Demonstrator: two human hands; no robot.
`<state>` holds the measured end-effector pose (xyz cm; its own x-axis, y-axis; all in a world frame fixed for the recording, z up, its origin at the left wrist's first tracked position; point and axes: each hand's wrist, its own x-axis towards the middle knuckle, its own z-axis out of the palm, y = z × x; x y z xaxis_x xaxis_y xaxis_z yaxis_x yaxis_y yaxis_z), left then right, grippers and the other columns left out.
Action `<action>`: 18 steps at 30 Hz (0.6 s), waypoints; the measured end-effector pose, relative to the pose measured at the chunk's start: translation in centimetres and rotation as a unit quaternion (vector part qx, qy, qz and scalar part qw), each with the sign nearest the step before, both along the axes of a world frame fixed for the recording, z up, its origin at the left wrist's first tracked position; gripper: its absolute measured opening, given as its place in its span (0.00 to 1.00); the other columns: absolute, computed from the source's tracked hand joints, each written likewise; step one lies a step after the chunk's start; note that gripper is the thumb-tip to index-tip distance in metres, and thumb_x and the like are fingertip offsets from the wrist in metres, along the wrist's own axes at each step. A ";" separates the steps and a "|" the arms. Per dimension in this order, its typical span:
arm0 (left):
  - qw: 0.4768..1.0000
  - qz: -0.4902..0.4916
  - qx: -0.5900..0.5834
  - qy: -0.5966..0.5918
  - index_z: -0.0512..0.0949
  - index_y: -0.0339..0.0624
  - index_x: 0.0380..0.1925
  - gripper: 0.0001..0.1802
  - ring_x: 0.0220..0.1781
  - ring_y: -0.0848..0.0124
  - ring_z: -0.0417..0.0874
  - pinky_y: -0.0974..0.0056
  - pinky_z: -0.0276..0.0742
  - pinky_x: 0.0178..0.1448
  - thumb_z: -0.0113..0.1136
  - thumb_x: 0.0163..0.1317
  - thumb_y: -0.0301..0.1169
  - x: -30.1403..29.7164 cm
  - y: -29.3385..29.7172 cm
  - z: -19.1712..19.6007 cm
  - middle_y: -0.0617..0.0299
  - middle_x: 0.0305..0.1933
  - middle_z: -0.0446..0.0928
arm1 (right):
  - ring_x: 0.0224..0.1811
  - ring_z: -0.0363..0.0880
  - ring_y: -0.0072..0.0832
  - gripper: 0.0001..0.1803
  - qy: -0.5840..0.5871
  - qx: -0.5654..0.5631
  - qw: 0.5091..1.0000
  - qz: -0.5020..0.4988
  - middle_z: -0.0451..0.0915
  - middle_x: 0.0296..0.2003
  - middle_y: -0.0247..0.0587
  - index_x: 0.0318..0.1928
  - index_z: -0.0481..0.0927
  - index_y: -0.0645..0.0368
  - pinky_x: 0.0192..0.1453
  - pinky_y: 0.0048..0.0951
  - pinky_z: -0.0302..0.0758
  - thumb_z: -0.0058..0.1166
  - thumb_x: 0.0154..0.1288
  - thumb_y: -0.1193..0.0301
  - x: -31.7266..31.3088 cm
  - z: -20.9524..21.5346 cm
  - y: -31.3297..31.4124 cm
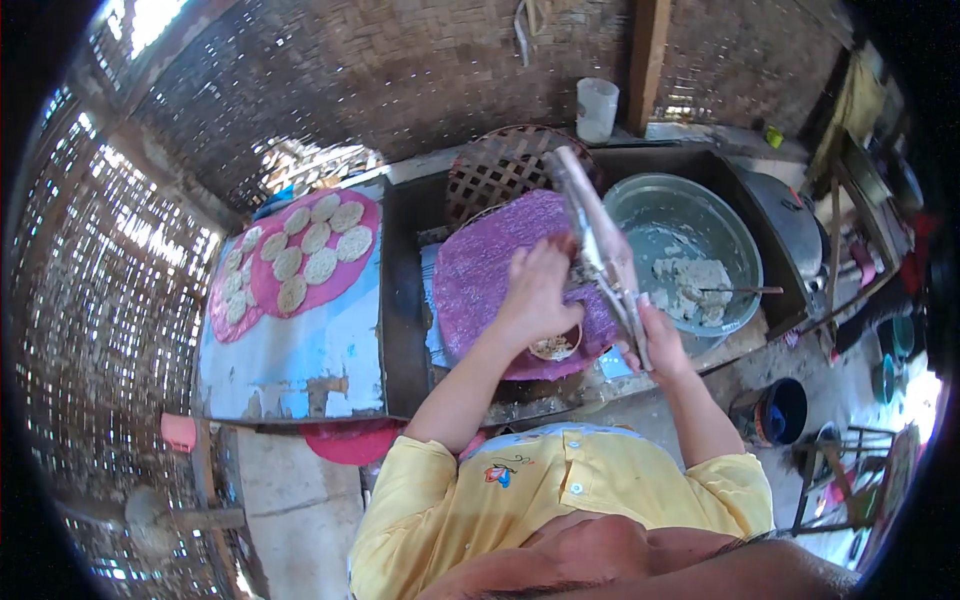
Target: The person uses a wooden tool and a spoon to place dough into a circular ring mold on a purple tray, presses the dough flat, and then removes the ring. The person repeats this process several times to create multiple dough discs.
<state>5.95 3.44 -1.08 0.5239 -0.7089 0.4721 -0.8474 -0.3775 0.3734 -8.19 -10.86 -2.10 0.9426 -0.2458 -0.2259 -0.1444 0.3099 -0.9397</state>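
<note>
My right hand point(658, 343) is closed around the lower end of a long, flat, pale board-like tool point(612, 262), held tilted on edge and partly blurred. My left hand point(540, 295) is beside the tool's left face, thumb apart from the fingers; its fingertips are hard to make out. Beneath both hands lies a round purple sheet point(480, 260) with a pale speckled surface. Close below my left thumb, a small round container point(556, 346) with pale crumbs shows on the sheet. To the right, a large green-grey basin point(735, 215) holds a lump of whitish dough point(692, 285) and a thin-handled utensil point(745, 290).
At left, several pale round dough discs point(315, 238) lie on pink sheets point(345, 270) over a worn blue-white tabletop point(290, 375). Behind the purple sheet is a woven basket point(490, 175). A white bucket point(597, 110) stands by the wall; a dark bucket point(785, 410) is on the floor at right.
</note>
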 end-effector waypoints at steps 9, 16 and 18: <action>0.981 -0.127 -0.052 -0.135 0.72 0.40 0.16 0.06 0.21 0.60 0.74 0.55 0.67 0.30 0.56 0.38 0.31 -3.3 -7.7 0.8 0.56 0.17 0.71 | 0.35 0.72 0.46 0.16 -0.162 -0.506 0.832 -0.160 0.73 0.31 0.52 0.37 0.72 0.65 0.38 0.37 0.68 0.43 0.60 0.63 2.0 4.9 -6.3; 0.983 -0.139 0.114 -0.041 0.76 0.44 0.18 0.06 0.23 0.60 0.80 0.59 0.74 0.28 0.56 0.39 0.33 -4.6 -13.2 2.3 0.52 0.21 0.77 | 0.32 0.71 0.48 0.19 -0.234 -0.641 0.728 -0.070 0.70 0.28 0.48 0.42 0.61 0.64 0.38 0.39 0.69 0.49 0.47 0.77 -1.8 8.6 -10.1; 0.981 -0.152 0.114 -0.051 0.76 0.45 0.18 0.05 0.24 0.60 0.80 0.59 0.73 0.30 0.57 0.38 0.32 -5.5 -14.9 2.3 0.53 0.20 0.77 | 0.30 0.72 0.47 0.20 -0.190 -0.579 0.792 -0.014 0.71 0.27 0.47 0.42 0.60 0.63 0.36 0.38 0.70 0.49 0.47 0.77 -2.9 8.7 -12.9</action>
